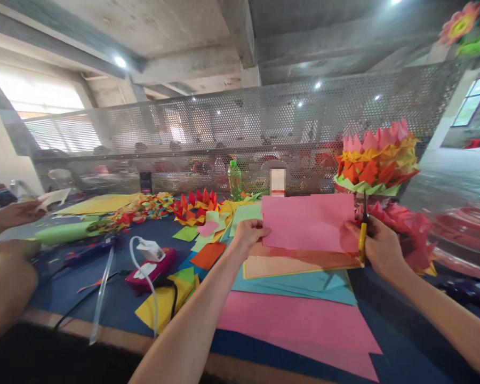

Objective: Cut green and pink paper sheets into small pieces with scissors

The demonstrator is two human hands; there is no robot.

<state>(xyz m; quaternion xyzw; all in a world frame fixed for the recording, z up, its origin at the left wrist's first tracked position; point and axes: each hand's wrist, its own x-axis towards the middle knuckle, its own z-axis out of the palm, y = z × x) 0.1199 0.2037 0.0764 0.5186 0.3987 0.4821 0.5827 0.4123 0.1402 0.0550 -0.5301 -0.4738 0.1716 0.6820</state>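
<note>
One pink sheet [304,224] is held up over the coloured paper stack [296,289]: our left hand [248,234] pinches its left edge, our right hand [381,246] grips yellow-handled scissors [362,242], blades up, right by the sheet's other edge. Containers: we see one green-capped bottle [234,182] upright behind the paper, near the mesh panel [208,125]; contents, we can't tell. Magenta socket block [160,268] to our left carries a white charger [150,249].
</note>
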